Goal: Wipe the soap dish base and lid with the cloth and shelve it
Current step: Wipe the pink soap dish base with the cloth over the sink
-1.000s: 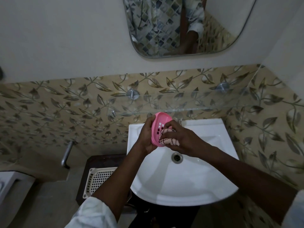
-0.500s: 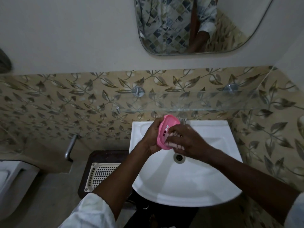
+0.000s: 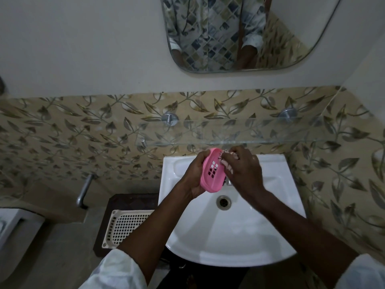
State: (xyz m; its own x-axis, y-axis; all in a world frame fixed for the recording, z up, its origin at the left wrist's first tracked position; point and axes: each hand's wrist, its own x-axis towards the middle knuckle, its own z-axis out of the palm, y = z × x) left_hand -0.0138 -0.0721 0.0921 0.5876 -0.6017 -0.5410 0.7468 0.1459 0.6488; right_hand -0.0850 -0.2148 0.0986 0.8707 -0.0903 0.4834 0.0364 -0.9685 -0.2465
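Left hand (image 3: 194, 176) clamps pink dish (image 3: 212, 171) over sink (image 3: 229, 236), 12 o'clock of drain (image 3: 224, 201) | right hand (image 3: 242, 170) bunches cloth (image 3: 226, 156) at dish rim | risk: tilted dish slips if wiping pressure beats one-handed grip.

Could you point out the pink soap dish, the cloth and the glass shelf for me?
soap dish (image 3: 211, 177): head view, on its slotted pink face.
cloth (image 3: 225, 152): head view, on the bit poking out above the right hand's fingers.
glass shelf (image 3: 270, 132): head view, on its clear pane above the sink.
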